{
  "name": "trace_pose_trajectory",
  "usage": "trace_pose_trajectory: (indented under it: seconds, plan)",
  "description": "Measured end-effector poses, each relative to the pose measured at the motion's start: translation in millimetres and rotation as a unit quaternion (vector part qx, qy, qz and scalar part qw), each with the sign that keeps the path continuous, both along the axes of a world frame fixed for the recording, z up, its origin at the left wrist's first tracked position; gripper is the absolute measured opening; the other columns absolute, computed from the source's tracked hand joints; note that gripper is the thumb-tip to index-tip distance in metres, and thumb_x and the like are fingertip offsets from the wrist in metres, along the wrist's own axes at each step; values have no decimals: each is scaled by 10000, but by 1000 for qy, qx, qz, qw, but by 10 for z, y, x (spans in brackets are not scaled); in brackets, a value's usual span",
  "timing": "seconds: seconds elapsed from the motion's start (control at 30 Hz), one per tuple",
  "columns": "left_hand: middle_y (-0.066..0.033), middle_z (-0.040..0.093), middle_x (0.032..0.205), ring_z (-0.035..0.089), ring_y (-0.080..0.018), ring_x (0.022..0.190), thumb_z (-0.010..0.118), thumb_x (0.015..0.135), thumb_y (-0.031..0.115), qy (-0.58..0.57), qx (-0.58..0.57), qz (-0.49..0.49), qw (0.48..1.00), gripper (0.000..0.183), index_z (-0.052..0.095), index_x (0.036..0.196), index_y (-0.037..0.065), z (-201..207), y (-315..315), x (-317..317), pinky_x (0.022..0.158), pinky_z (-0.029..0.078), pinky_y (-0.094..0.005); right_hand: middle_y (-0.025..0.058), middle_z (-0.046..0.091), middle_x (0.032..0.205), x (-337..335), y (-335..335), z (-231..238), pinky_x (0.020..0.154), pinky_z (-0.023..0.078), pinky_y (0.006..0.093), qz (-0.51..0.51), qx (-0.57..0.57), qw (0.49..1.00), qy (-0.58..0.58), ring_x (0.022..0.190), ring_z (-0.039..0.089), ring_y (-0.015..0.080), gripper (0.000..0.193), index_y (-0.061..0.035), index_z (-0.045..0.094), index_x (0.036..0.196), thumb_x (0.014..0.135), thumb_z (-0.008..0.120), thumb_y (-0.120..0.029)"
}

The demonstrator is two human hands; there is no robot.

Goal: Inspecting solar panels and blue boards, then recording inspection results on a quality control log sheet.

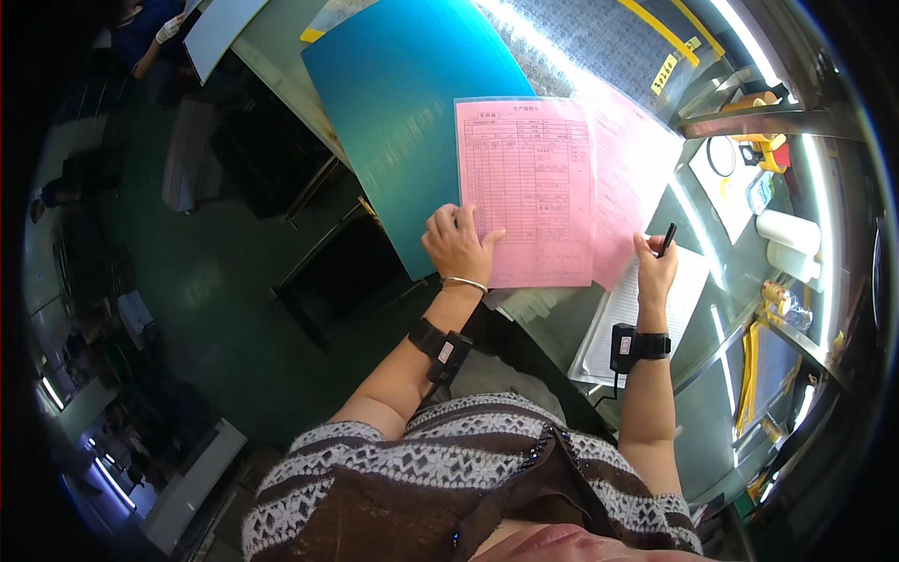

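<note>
Patterned top point(421, 468), form point(524, 192) in clear sleeve point(496, 100)

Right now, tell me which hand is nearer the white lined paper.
Right. The right hand, holding a pen, is over the paper; the left hand is farther off, at the left edge of the pink form.

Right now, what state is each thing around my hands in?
Left hand: fingers bent, over the front pink sheet's left edge.
Right hand: closed around the pen.
Black pen: held.
Front pink sheet: flat, printed side up.
Rear pink sheet: partly covered by the front one.
Blue board: flat, partly covered.
Lined paper: flat, partly hidden by the right arm.
Bracelet: worn, left wrist.
</note>
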State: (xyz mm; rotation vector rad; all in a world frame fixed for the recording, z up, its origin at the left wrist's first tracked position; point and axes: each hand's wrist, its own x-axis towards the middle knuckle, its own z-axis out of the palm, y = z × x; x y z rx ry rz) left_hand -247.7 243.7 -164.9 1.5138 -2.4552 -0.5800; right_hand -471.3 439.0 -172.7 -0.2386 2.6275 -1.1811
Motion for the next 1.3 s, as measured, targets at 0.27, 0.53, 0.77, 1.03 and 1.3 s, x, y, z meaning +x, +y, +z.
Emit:
trace_pose_trajectory:
  seconds: [0.27,0.53,0.77,1.03,1.3]
  plan:
    - [-171,173,1514,127,-367,1403,577,818,492,41,9,-199,979,716,348,1424,187,-110,153,-96,1089,92,-585,3,503,682,20,-268,169,583,375,243,48,-27,990,-127,618,426,88,210,18,588,863,807,704,-148]
    - [-164,164,1520,102,-395,1400,534,837,517,23,5,-256,966,698,330,1437,223,-188,208,-108,1075,75,-613,136,634,790,94,-491,406,679,462,317,132,43,990,31,723,605,212,142,36,560,929,859,606,-78]
    - [-158,168,1521,104,-381,1404,548,832,515,32,14,-314,949,686,349,1427,240,-171,139,-104,1074,71,-618,179,670,887,-132,-469,400,725,488,322,170,62,983,35,806,660,280,148,25,585,977,861,598,-67]
    - [-151,189,1517,119,-367,1404,557,824,525,7,2,-355,935,674,382,1409,241,-171,68,18,1071,79,-620,172,663,859,-276,-481,412,693,479,316,168,34,985,39,749,643,255,154,22,590,981,854,601,-66]
    - [-154,221,1505,145,-373,1399,563,822,511,7,3,-347,938,652,411,1392,235,-156,82,0,1070,87,-616,150,661,836,-320,-443,324,700,471,300,158,-8,987,19,725,615,205,132,31,592,950,847,605,-49]
